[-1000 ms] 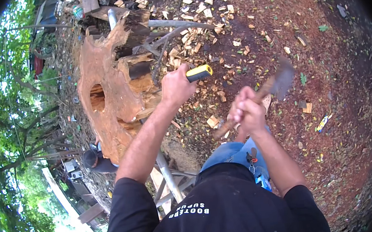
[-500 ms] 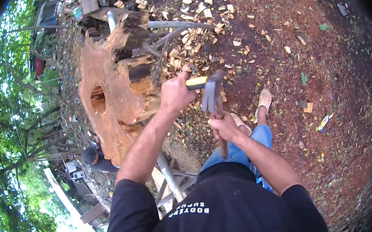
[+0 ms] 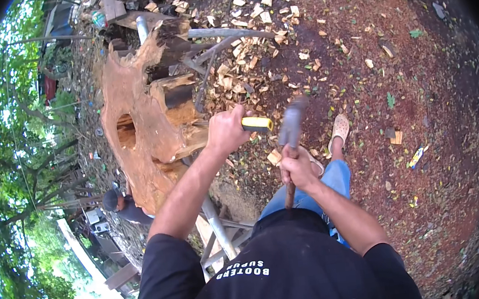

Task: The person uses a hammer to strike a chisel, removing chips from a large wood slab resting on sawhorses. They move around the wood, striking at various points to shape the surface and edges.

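My left hand (image 3: 228, 129) is closed around a chisel by its yellow-and-black handle (image 3: 257, 125); its blade is hidden behind the hand. That hand is beside the ragged edge of a large reddish-brown wood slab (image 3: 157, 114), which has an oval hole. In my right hand (image 3: 298, 168) is a claw hammer (image 3: 291, 125), gripped by its wooden handle. The hammer head is smeared by motion and stands apart from the chisel's butt, to its right.
Wood chips (image 3: 238, 79) lie scattered beyond my hands. A grey branch (image 3: 221, 31) and metal pipes (image 3: 217, 230) are by the slab. Another person (image 3: 120, 204) is low at the slab's left side. My feet in tan clogs (image 3: 339, 130) stand on reddish ground.
The hammer head has swung away from the chisel's butt, turning and moving right. My right hand has shifted slightly right and down; my left hand stays nearly in place.
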### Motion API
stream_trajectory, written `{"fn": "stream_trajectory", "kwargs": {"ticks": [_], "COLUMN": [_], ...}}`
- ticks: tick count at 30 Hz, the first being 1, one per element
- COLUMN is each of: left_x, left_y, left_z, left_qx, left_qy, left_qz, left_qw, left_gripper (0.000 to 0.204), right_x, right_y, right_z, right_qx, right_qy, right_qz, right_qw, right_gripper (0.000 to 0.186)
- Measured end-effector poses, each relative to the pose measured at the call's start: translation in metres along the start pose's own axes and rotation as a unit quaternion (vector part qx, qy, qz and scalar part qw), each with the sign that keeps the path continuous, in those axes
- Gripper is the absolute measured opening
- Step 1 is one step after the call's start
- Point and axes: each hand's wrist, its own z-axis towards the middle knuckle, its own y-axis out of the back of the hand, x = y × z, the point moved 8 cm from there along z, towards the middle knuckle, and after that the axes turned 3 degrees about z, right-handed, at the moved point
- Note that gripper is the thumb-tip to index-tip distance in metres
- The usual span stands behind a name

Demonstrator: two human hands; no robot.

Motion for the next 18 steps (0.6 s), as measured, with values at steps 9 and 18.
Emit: {"fn": "stream_trajectory", "kwargs": {"ticks": [9,18], "left_x": [-0.010,-0.018], "left_y": [0.002,0.008], "left_z": [0.005,0.002], "left_qx": [-0.022,-0.065], "left_qy": [-0.039,-0.061], "left_qz": [0.002,-0.002], "left_qw": [0.999,0.996], "left_gripper": [0.022,0.031], "right_x": [-0.037,-0.020], "right_y": [-0.014,-0.028], "right_z": [0.010,0.004], "right_qx": [0.033,0.054], "right_qy": [-0.023,0.152], "right_qz": [-0.030,-0.055], "right_qw": [0.999,0.985], "right_gripper": [0.012,0.007]}}
